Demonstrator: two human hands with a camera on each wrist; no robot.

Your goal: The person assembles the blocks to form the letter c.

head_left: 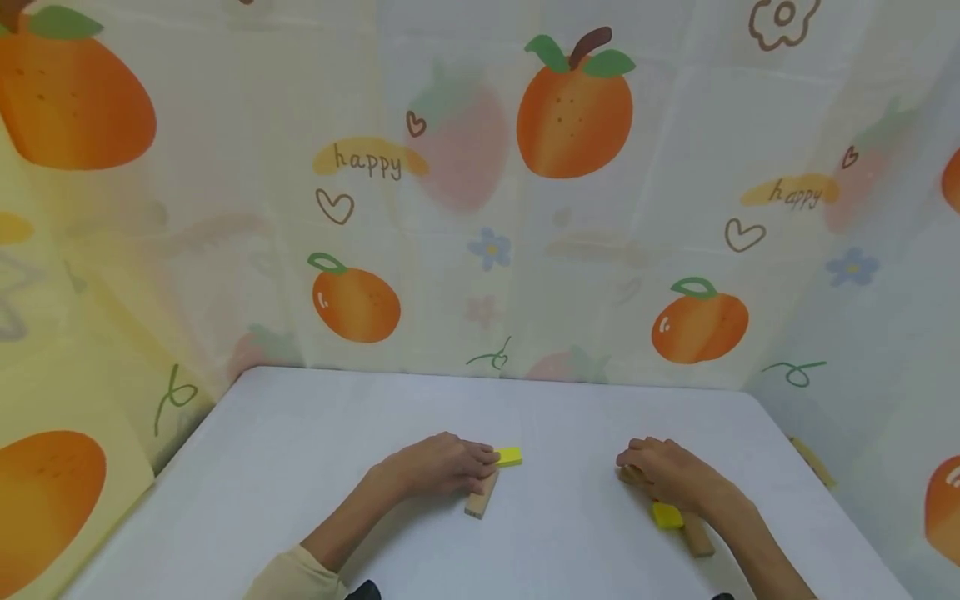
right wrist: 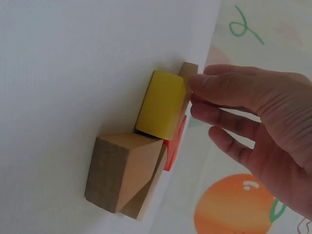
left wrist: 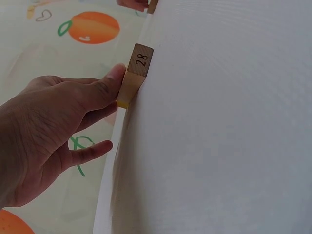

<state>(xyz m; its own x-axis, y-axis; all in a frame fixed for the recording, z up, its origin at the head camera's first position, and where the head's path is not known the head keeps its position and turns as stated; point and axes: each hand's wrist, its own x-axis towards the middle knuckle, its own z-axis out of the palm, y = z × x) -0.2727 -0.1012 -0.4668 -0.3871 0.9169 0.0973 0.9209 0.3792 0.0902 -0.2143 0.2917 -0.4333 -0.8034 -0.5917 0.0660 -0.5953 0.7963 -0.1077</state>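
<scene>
A pale sleeve covers part of the left forearm at the near edge of the head view; the right forearm is bare. Nearest on the right side of the bench lies the near block, plain wood, its end face toward the person. A second wood piece shows close alongside it in the right wrist view. Just beyond, the right yellow block sits against the near block, with a red piece partly hidden behind them.

Farther along this group, the right hand reaches over the far block, also wood; its grip is clamped on that block, thumb against one side, the lower fingers loosely extended.

Well apart to the left, the numbered block lies slantwise, its near end marked 28. The left hand has its grip clamped on it, thumb and fingers on opposite sides, little finger held away. At that block's far end lies the left yellow block, by the fingertips. Behind the bench hangs a cloth printed with oranges, hearts and "happy".
</scene>
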